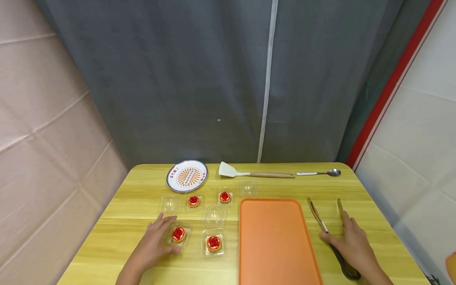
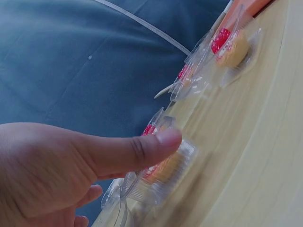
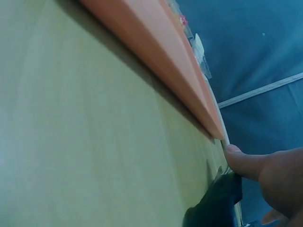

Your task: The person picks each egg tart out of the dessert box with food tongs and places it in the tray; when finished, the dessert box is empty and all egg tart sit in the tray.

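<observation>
The left hand is reaching over the near-left tart with its thumb and fingers spread apart, the thumb lying on the near side of the clear box and the fingers on the far side; whether the skin is touching the plastic, the views are not showing clearly. The right hand is also lying spread, over the tongs, its thumb pointing toward their left arm and its fingers lying along the right arm; it is not curling round them, and one cannot tell how firmly it is touching. The tongs are lying splayed, their tips pointing toward the far edge. Just beside the left hand's box, another tart is sitting in its own open box, while two more, a far-left tart and a far-right tart, are sitting farther back, with clear lids standing open by them. Between the hands, an orange tray is lying lengthwise. Toward the far edge of the wooden table, a patterned plate, a white spatula with a wooden handle and a spoon are lying in a row, and a grey curtain is hanging behind them.
</observation>
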The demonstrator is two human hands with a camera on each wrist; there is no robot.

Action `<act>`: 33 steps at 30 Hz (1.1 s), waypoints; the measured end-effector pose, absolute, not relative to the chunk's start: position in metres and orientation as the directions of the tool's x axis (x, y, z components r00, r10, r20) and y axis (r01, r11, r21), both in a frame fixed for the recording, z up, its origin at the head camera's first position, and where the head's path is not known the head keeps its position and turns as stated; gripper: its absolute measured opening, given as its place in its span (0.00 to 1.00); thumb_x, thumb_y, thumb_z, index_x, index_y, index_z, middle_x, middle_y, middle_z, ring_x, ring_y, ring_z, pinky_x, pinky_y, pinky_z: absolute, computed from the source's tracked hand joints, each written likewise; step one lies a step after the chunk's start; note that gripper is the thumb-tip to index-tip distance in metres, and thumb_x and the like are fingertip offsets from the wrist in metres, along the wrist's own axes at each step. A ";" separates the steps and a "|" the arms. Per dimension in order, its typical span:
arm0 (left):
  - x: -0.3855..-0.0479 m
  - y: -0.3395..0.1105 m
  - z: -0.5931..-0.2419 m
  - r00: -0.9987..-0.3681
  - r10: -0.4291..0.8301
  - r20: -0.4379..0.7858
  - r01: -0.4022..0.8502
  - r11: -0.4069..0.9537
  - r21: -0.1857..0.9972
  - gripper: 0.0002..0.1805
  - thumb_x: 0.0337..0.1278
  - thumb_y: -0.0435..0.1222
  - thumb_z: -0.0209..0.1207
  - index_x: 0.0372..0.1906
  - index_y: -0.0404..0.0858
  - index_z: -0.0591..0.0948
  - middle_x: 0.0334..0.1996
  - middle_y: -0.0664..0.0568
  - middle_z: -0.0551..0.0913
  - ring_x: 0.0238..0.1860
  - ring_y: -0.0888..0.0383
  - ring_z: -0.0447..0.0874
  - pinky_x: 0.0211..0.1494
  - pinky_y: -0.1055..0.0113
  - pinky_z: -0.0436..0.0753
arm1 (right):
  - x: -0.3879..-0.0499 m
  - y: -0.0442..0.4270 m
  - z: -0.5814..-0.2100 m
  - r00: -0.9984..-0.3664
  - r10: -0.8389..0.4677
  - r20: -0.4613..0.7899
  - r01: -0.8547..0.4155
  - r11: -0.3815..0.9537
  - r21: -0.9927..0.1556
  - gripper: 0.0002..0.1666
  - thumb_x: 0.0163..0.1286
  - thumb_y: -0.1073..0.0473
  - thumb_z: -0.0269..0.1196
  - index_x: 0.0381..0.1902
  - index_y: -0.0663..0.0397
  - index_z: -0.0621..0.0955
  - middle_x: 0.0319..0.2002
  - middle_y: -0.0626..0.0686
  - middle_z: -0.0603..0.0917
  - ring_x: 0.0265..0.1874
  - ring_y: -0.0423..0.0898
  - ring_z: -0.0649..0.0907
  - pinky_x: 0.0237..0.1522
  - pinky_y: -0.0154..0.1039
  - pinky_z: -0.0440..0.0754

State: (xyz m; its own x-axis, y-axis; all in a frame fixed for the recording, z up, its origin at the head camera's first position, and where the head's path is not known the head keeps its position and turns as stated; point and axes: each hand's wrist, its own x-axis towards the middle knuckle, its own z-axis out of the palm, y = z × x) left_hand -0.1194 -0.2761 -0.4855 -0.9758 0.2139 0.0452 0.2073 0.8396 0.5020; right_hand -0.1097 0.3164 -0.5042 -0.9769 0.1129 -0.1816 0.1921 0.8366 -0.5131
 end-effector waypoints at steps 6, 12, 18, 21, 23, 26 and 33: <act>-0.122 -0.280 -0.487 -0.975 0.221 0.019 0.200 0.840 0.505 0.55 0.30 0.46 0.83 0.72 0.34 0.74 0.70 0.42 0.75 0.80 0.34 0.51 0.76 0.26 0.45 | -0.113 0.316 -0.509 -0.990 0.115 -0.081 0.140 0.872 -0.469 0.81 0.60 0.20 0.63 0.79 0.77 0.40 0.69 0.84 0.59 0.59 0.86 0.65 0.54 0.77 0.71; -0.125 -0.282 -0.486 -0.973 0.233 -0.001 0.201 0.841 0.503 0.54 0.32 0.45 0.83 0.71 0.33 0.74 0.70 0.40 0.74 0.80 0.33 0.51 0.76 0.27 0.45 | -0.115 0.315 -0.510 -0.989 0.119 -0.087 0.145 0.878 -0.457 0.76 0.61 0.25 0.67 0.78 0.79 0.46 0.67 0.84 0.65 0.54 0.84 0.70 0.46 0.71 0.78; -0.127 -0.285 -0.486 -0.971 0.236 -0.023 0.190 0.832 0.521 0.53 0.34 0.43 0.82 0.72 0.33 0.73 0.70 0.39 0.73 0.80 0.33 0.50 0.78 0.29 0.43 | -0.114 0.312 -0.508 -0.995 0.077 -0.057 0.095 0.876 -0.473 0.61 0.61 0.45 0.72 0.73 0.82 0.57 0.61 0.83 0.73 0.52 0.79 0.74 0.43 0.68 0.82; -0.128 -0.286 -0.486 -0.971 0.236 -0.030 0.185 0.830 0.526 0.52 0.35 0.43 0.82 0.72 0.33 0.73 0.70 0.39 0.73 0.80 0.33 0.50 0.78 0.29 0.43 | -0.111 0.313 -0.506 -0.995 0.078 -0.062 0.098 0.883 -0.458 0.61 0.61 0.44 0.72 0.73 0.82 0.57 0.61 0.84 0.72 0.54 0.79 0.73 0.44 0.69 0.81; -0.129 -0.286 -0.486 -0.971 0.237 -0.034 0.185 0.831 0.525 0.52 0.35 0.42 0.82 0.72 0.33 0.73 0.70 0.39 0.73 0.80 0.33 0.50 0.78 0.29 0.43 | -0.109 0.314 -0.504 -0.992 0.088 -0.089 0.119 0.890 -0.440 0.66 0.62 0.36 0.71 0.74 0.82 0.56 0.61 0.85 0.68 0.56 0.81 0.71 0.44 0.71 0.80; -0.129 -0.286 -0.486 -0.971 0.238 -0.038 0.184 0.834 0.520 0.52 0.34 0.42 0.82 0.72 0.34 0.73 0.70 0.39 0.73 0.80 0.34 0.50 0.78 0.29 0.43 | -0.106 0.316 -0.504 -0.987 0.105 -0.118 0.145 0.898 -0.416 0.70 0.62 0.26 0.67 0.72 0.84 0.56 0.60 0.86 0.66 0.56 0.82 0.69 0.42 0.71 0.79; -0.130 -0.287 -0.485 -0.971 0.235 -0.056 0.168 0.825 0.539 0.51 0.35 0.42 0.82 0.72 0.35 0.74 0.73 0.35 0.69 0.80 0.35 0.49 0.78 0.29 0.42 | -0.106 0.321 -0.506 -0.994 0.096 -0.050 0.109 0.874 -0.473 0.58 0.67 0.37 0.69 0.64 0.88 0.64 0.50 0.83 0.74 0.47 0.76 0.78 0.39 0.66 0.82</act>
State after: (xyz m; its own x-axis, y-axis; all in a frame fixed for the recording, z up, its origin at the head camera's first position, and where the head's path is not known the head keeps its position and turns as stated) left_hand -0.1297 -0.2867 -0.4854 -0.9705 0.2346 -0.0556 0.1685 0.8250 0.5394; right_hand -0.1063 0.3212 -0.5058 -0.9941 0.0961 -0.0504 0.1085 0.8744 -0.4730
